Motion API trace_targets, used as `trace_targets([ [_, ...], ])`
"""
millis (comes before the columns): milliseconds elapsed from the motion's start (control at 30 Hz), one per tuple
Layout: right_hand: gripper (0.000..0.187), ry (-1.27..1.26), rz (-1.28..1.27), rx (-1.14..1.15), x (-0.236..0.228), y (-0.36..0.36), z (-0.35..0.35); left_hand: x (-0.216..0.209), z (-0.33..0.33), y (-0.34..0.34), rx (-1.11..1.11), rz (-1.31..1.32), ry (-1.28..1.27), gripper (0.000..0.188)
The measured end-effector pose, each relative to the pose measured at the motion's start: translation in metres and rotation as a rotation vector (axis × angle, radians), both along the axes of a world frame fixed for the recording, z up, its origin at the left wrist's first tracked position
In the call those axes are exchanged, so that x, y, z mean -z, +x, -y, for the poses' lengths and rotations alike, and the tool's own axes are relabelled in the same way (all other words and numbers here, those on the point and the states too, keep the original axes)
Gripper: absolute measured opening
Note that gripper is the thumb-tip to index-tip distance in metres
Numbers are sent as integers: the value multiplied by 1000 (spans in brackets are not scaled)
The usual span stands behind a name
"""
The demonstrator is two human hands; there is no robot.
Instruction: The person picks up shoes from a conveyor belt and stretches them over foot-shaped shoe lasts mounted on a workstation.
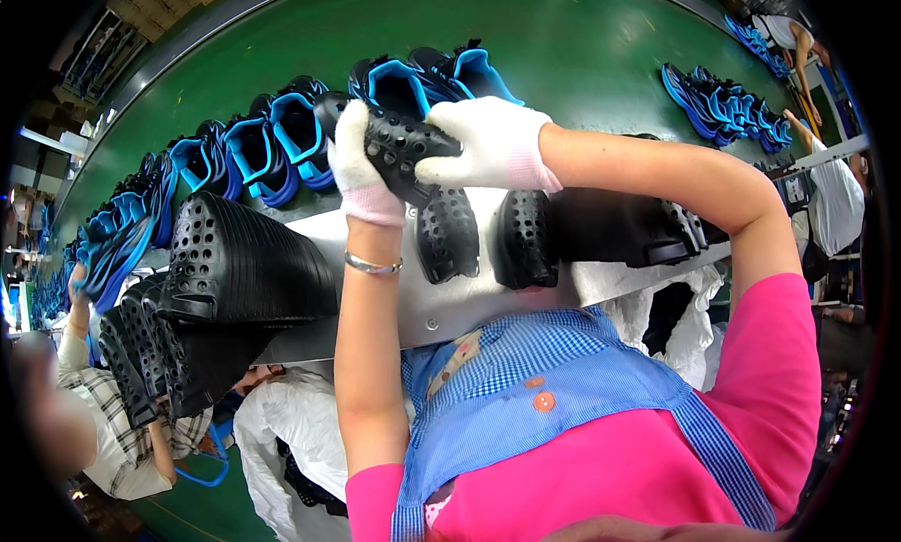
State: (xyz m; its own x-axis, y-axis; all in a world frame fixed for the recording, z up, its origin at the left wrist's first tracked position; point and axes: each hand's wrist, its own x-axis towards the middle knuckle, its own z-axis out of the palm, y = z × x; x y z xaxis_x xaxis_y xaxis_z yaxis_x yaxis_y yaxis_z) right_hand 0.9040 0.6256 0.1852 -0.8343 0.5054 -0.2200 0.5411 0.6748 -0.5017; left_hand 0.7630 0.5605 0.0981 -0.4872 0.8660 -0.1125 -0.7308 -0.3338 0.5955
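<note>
Both of my hands wear white knit gloves and meet over the near edge of the green surface. Between them is a black plastic shoe insert (405, 140) with round holes, tilted. My left hand (357, 162) is closed round its left side. My right hand (493, 146) grips its right end, thumb below and fingers above. Just beyond the hands stand black sneakers with bright blue linings (392, 84), in a row running left. Below the hands, a loose insert (449, 234) and another insert (527, 240) rest on a metal ledge (413, 307).
Nested black inserts (258, 265) fill the ledge's left, and a second stack (610, 225) its right. White plastic bags (296, 439) hang below. A person in a plaid garment (117, 429) is at the left; more sneakers (723, 110) and people are at the right, along the green belt (582, 45).
</note>
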Motion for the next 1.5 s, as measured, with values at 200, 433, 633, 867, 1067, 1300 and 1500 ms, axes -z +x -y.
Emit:
trace_targets([
  [200, 51, 121, -37, -49, 11, -11, -32, 28, -34, -9, -95, -30, -251, 40],
  [433, 52, 157, 407, -2, 26, -38, -105, 78, -26, -16, -163, -1493, -464, 30],
  [633, 40, 293, 396, -90, 48, -95, -105, 71, -27, -17, 131, -1644, -549, 33],
  [867, 28, 173, 364, 71, 109, -138, -97, 77, -70, -39, 684, -1728, -678, 43],
  [1067, 26, 65, 277, 315, 192, -169, -128, 91, -94, -37, 945, -1708, -753, 47],
  [1300, 28, 82, 282, 153, 201, -213, -110, 139, -82, -79, 820, -2102, -752, 66],
  [1500, 36, 45, 322, 326, 257, -208, -141, 89, -97, -31, 1107, -1922, -933, 49],
])
